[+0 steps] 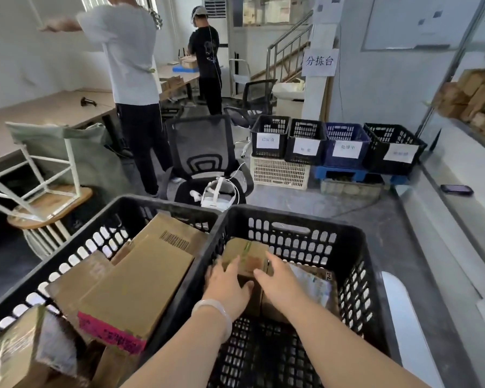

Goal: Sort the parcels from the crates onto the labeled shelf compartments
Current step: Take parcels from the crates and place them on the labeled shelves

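— What colour is the near crate [291,217]?
— Black, its walls a lattice of slots. The parcel [247,256] inside it is brown cardboard with a greenish strip (too blurred to say more).
— Left of that crate?
— A second crate [76,259], black too. Its brown boxes include one with a bright pink label [109,331], dark print on it.
— Beyond the crate?
— A black mesh chair [205,147], nested curved bands on its back. Farther beyond, a blue crate [345,135] among black ones, each with a white paper sign.

Your crate [291,217] is matt black plastic; inside it the parcel [247,257] is dull, smooth brown cardboard.
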Demonstrator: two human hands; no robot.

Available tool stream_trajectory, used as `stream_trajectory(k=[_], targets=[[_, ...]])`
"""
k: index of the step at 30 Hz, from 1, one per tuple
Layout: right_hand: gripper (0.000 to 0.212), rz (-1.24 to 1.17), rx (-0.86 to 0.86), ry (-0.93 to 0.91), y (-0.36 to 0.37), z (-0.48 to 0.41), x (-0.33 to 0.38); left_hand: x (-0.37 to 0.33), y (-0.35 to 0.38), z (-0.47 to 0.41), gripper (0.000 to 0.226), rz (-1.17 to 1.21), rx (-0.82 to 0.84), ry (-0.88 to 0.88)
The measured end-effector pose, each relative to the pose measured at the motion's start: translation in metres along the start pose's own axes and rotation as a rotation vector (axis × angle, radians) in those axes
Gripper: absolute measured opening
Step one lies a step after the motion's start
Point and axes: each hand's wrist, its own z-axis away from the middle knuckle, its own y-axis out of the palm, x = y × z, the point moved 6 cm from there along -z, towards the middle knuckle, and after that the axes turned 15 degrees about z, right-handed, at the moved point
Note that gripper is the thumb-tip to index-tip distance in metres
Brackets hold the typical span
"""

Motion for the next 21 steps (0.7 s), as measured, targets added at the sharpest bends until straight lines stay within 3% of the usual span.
stream_trajectory(k=[4,10,14,17,21], targets=[[0.063,-0.131,0.062,0.077,0.016,-0.014,-0.005,0.003,0.003,-0.006,0.065,0.108,-0.013,0.001],[0.051,-0.32,0.02,0.137,0.018,0.007,-0.011,-0.005,-0.008,0.008,0.063,0.48,-0.037,-0.065],[0.053,-0.461,-0.068,0.195,0.007,0.045,-0.02,-0.006,-0.021,0.034,0.072,0.481,-0.02,-0.051],[0.025,-0.536,-0.112,0.154,0.0,0.075,-0.019,-0.01,-0.033,0.059,0.06,0.542,0.003,0.044],[0.02,-0.688,-0.223,0.149,-0.011,0.113,-0.02,-0.01,-0.046,0.093,0.036,0.749,0.017,0.161]])
